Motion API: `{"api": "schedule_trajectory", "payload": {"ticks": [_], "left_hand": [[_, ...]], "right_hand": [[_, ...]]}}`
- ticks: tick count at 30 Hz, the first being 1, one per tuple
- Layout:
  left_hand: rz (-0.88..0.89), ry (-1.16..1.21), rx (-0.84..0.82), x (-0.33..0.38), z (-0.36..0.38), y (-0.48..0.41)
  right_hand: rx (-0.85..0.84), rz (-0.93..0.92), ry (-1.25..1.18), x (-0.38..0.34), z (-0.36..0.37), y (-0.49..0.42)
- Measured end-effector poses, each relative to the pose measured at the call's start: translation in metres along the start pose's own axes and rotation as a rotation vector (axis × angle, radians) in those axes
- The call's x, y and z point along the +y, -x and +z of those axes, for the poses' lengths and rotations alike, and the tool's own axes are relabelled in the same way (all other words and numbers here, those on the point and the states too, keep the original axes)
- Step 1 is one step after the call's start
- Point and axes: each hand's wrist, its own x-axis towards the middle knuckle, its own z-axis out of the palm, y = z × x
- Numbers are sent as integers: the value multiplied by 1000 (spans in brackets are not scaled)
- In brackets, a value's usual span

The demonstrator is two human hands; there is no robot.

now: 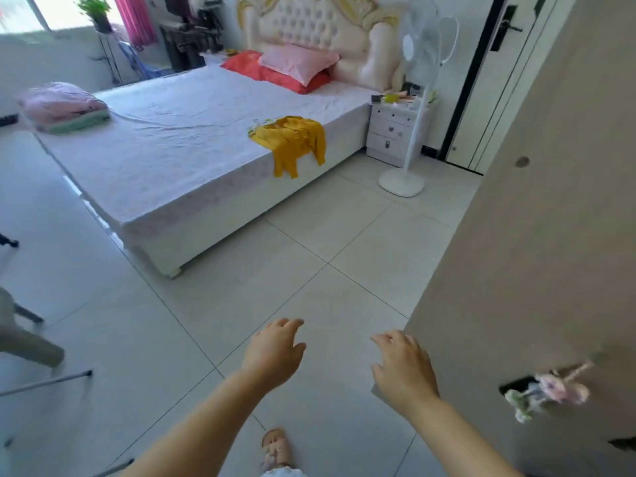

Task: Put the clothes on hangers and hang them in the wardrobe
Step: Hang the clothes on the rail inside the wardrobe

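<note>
A yellow garment (292, 139) lies crumpled on the near right edge of the bed (179, 142), one sleeve hanging over the side. Something pale and thin, maybe a hanger, lies at its left end, too blurred to tell. My left hand (273, 356) and my right hand (404, 368) hover low over the tiled floor, both empty with fingers spread, well short of the bed. The beige wardrobe door (537, 235) stands open at my right, a flower ornament (550, 390) hanging from its handle. The wardrobe's inside is hidden.
Folded pink and green bedding (65, 106) sits at the bed's far left corner, pillows (292, 65) at the headboard. A white standing fan (413, 108) and a nightstand (392, 132) stand beyond the bed. A grey chair (24, 335) is at my left. My sandalled foot (275, 449) is below.
</note>
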Motion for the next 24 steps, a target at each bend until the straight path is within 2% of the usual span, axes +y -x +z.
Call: {"api": "schedule_trajectory", "payload": {"ticks": [4, 12, 24], "left_hand": [[-75, 48, 22, -49, -23, -35], [-113, 76, 37, -129, -75, -134], [-137, 116, 16, -170, -116, -283]], "right_hand": [[14, -81, 37, -43, -3, -66], [14, -100, 79, -100, -11, -196], [-23, -128, 106, -122, -20, -372]]}}
